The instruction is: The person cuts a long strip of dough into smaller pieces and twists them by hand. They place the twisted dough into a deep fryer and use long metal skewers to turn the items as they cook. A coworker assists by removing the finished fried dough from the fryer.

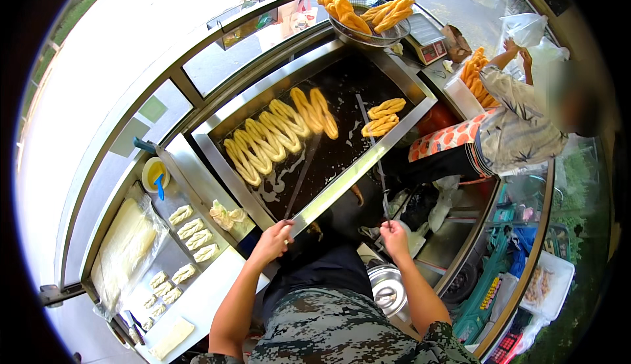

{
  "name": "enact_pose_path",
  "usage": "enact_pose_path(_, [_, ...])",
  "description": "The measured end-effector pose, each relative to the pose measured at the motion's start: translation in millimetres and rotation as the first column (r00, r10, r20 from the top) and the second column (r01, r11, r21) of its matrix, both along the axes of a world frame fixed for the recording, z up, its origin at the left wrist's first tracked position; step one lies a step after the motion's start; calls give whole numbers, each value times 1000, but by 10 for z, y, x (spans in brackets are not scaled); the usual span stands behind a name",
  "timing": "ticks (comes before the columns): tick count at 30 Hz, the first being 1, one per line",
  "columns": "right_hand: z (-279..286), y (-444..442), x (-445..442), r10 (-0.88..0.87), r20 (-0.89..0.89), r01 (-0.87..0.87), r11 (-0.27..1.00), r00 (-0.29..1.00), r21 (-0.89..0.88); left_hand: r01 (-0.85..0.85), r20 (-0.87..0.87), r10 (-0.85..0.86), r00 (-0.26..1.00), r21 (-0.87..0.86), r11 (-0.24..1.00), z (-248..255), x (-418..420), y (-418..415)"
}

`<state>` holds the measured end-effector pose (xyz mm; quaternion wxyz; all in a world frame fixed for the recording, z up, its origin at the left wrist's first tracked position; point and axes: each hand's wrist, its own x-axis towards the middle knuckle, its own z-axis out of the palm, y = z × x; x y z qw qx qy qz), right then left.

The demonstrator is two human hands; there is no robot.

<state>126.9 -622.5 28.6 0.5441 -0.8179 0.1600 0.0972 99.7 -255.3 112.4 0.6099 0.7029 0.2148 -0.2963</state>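
Observation:
A rectangular metal fryer (pixel 377 149) with dark oil lies before me. My left hand (pixel 272 241) is closed on the near end of a long thin metal rod (pixel 301 176), whose far part reaches in towards two browning dough sticks (pixel 315 112). With my right hand (pixel 395 238) I grip another long metal rod (pixel 380 176); it crosses the fryer's near rim and passes beside two golden fried dough sticks (pixel 383 117) at the right. A row of several paler looped dough sticks (pixel 266 140) floats at the left.
Left of the fryer, twisted raw dough pieces (pixel 190 227), a covered dough slab (pixel 125 241) and a yellow bowl (pixel 148 179) rest on the counter. A wire basket (pixel 382 39) of fried dough stands beyond the far corner. At the right a person (pixel 517 117) handles plastic bags near a scale (pixel 426 43).

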Motion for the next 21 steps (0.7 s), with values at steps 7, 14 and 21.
enact_pose_path(7, [-131, -547, 1008, -119, -146, 139, 981, 982, 137, 278, 165, -331, 929, 280, 919, -561, 1325, -947])
enact_pose_path(14, [-246, -954, 1365, -131, -155, 148, 983, 979, 106, 409, 51, -541, 840, 595, 692, -626, 1877, -1373])
enact_pose_path(21, [-286, -1059, 1491, -177, -131, 190, 978, 975, 91, 168, -333, -270, 904, -304, 938, -243, 2302, -1002])
